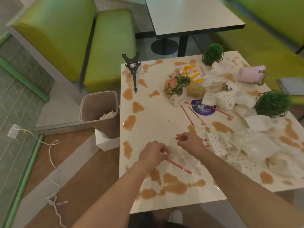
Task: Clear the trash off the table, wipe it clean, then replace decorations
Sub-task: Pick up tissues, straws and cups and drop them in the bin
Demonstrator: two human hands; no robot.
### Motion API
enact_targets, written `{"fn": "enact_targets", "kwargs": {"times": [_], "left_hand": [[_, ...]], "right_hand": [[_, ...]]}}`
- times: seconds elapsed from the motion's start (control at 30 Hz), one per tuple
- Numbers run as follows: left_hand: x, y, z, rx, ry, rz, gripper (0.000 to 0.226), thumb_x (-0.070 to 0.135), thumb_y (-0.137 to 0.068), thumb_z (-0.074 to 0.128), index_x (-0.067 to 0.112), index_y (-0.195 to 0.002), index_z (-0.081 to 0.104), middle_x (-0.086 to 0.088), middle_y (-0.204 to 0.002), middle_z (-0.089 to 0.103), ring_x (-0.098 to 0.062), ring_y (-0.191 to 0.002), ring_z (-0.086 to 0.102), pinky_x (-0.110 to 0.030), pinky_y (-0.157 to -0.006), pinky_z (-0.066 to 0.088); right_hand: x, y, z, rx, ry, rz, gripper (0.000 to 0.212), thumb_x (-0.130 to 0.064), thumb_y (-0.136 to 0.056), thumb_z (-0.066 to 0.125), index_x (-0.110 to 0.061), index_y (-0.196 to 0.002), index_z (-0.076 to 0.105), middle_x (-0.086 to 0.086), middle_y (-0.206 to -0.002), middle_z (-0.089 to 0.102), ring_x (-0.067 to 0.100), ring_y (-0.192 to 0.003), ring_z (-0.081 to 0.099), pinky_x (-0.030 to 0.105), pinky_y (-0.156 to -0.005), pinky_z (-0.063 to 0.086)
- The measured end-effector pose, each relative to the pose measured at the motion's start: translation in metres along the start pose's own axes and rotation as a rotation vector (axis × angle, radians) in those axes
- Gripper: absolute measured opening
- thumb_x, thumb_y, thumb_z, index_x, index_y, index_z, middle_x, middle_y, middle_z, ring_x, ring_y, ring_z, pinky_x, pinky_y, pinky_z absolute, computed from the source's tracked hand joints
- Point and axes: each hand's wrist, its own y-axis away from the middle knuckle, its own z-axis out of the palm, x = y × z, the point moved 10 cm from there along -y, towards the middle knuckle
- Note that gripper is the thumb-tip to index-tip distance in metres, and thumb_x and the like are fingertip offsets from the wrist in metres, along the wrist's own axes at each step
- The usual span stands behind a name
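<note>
The white table (158, 122) carries brown spill patches, crumpled napkins (215, 76), red striped straws and paper cups. My left hand (152, 154) pinches the end of a red striped straw (179, 166) lying near the front of the table. My right hand (190, 143) has curled fingers on two more striped straws (203, 139) that poke out to its right. A flower bouquet (178, 83), a black Eiffel Tower model (133, 69), two green ball plants (213, 53) (272, 104) and a tipped pink mug (250, 74) lie further back.
A beige trash bin (100, 112) with some paper in it stands at the table's left edge on a white block. Green benches (108, 46) and a second table (189, 14) are behind. A white cord (51, 155) runs over the floor on the left.
</note>
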Motion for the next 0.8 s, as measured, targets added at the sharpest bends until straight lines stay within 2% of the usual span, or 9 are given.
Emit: {"fn": "enact_targets", "kwargs": {"times": [0.1, 0.2, 0.27, 0.33, 0.47, 0.57, 0.67, 0.73, 0.8], "left_hand": [[0.014, 0.005, 0.017, 0.004, -0.159, 0.072, 0.023, 0.046, -0.082, 0.072, 0.035, -0.101, 0.068, 0.008, -0.105, 0.051, -0.01, -0.109, 0.043, -0.029, -0.088, 0.045], [0.016, 0.007, 0.026, 0.042, -0.328, 0.115, 0.022, 0.044, -0.084, 0.068, 0.035, -0.105, 0.065, 0.006, -0.109, 0.046, -0.014, -0.111, 0.041, -0.031, -0.089, 0.044], [0.017, 0.008, 0.029, 0.064, -0.394, 0.138, 0.021, 0.045, -0.086, 0.066, 0.034, -0.104, 0.064, 0.005, -0.109, 0.045, -0.016, -0.109, 0.041, -0.03, -0.085, 0.043], [0.019, 0.008, 0.03, 0.087, -0.446, 0.171, 0.019, 0.046, -0.089, 0.061, 0.034, -0.104, 0.063, 0.005, -0.109, 0.045, -0.018, -0.108, 0.042, -0.029, -0.079, 0.04], [0.022, 0.007, 0.034, 0.096, -0.497, 0.207, 0.015, 0.042, -0.094, 0.056, 0.032, -0.104, 0.061, 0.005, -0.111, 0.046, -0.018, -0.11, 0.041, -0.027, -0.077, 0.029], [0.024, 0.006, 0.037, 0.087, -0.528, 0.242, 0.013, 0.036, -0.097, 0.054, 0.029, -0.106, 0.06, 0.005, -0.114, 0.048, -0.018, -0.112, 0.04, -0.027, -0.082, 0.028], [0.024, 0.007, 0.04, 0.072, -0.526, 0.28, 0.012, 0.032, -0.098, 0.051, 0.028, -0.106, 0.059, 0.008, -0.111, 0.054, -0.017, -0.11, 0.041, -0.027, -0.084, 0.027], [0.02, 0.007, 0.04, 0.064, -0.45, 0.28, 0.007, 0.029, -0.098, 0.051, 0.028, -0.102, 0.057, 0.012, -0.105, 0.057, -0.016, -0.106, 0.043, -0.027, -0.082, 0.03], [0.014, 0.009, 0.032, 0.083, -0.323, 0.258, 0.004, 0.026, -0.098, 0.054, 0.026, -0.099, 0.057, 0.015, -0.099, 0.059, -0.016, -0.102, 0.046, -0.025, -0.081, 0.032]], "right_hand": [[0.015, 0.013, 0.002, -0.064, 0.151, -0.019, 0.018, -0.022, -0.081, 0.073, -0.027, -0.095, 0.064, -0.005, -0.096, 0.063, 0.011, -0.08, 0.062, 0.033, -0.066, 0.055], [0.025, 0.025, 0.005, -0.09, 0.35, -0.06, 0.039, -0.036, -0.074, 0.079, -0.032, -0.107, 0.06, -0.009, -0.103, 0.055, 0.011, -0.091, 0.058, 0.035, -0.072, 0.057], [0.03, 0.029, 0.003, -0.065, 0.471, -0.1, 0.049, -0.039, -0.073, 0.08, -0.032, -0.116, 0.058, -0.007, -0.112, 0.052, 0.013, -0.106, 0.052, 0.034, -0.082, 0.054], [0.036, 0.03, 0.004, -0.056, 0.509, -0.122, 0.05, -0.033, -0.075, 0.078, -0.03, -0.121, 0.057, -0.005, -0.117, 0.051, 0.015, -0.114, 0.047, 0.034, -0.089, 0.05], [0.045, 0.031, 0.0, -0.036, 0.415, -0.109, 0.038, -0.015, -0.083, 0.071, -0.024, -0.118, 0.061, -0.003, -0.116, 0.053, 0.017, -0.117, 0.049, 0.036, -0.088, 0.052], [0.046, 0.029, -0.009, -0.002, 0.269, -0.071, 0.033, -0.007, -0.083, 0.073, -0.017, -0.113, 0.063, 0.002, -0.115, 0.056, 0.018, -0.11, 0.057, 0.033, -0.08, 0.053], [0.044, 0.027, -0.022, 0.037, 0.113, -0.015, 0.027, -0.012, -0.082, 0.077, -0.016, -0.105, 0.064, 0.001, -0.102, 0.059, 0.016, -0.093, 0.058, 0.025, -0.065, 0.045], [0.043, 0.024, -0.03, 0.062, 0.0, 0.01, 0.025, -0.016, -0.08, 0.079, -0.015, -0.101, 0.065, -0.003, -0.089, 0.058, 0.011, -0.078, 0.056, 0.022, -0.056, 0.041], [0.037, 0.021, -0.039, 0.113, -0.081, 0.0, 0.022, -0.018, -0.081, 0.079, -0.013, -0.099, 0.067, -0.005, -0.08, 0.056, 0.006, -0.07, 0.053, 0.018, -0.055, 0.037]]}}
